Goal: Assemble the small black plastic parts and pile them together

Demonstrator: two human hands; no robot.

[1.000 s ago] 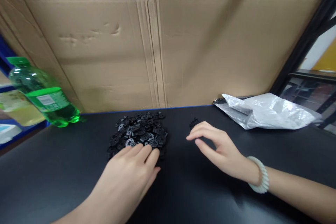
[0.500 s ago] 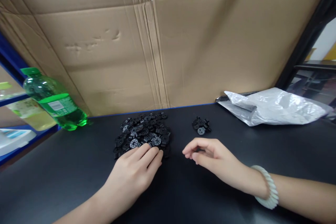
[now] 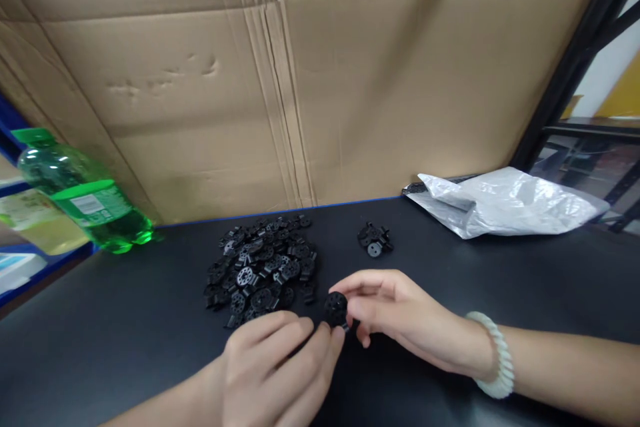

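Observation:
A round black plastic part with small holes in its face (image 3: 335, 309) is held between both hands, just right of the pile. The closed fingertips of my left hand (image 3: 283, 363) grip its lower edge. My right hand (image 3: 400, 313) pinches its right side between thumb and fingers, and a pale twisted bracelet (image 3: 493, 355) circles that wrist. Beyond my left hand lies a heap of similar black parts (image 3: 265, 263), round perforated discs with short tabs. Behind my right hand rests a small separate cluster of black parts (image 3: 375, 239), one with a grey disc face.
A green plastic bottle (image 3: 90, 197) leans at the left beside a blue shelf frame (image 3: 47, 277). At the back right of the black table (image 3: 165, 293) lies a silvery-white plastic bag (image 3: 510, 203). A cardboard sheet (image 3: 210, 100) stands along the far edge.
My left hand has come away from the heap towards the right, carrying one round black part. My right hand has moved slightly left and closed on that part. The view has shifted a little.

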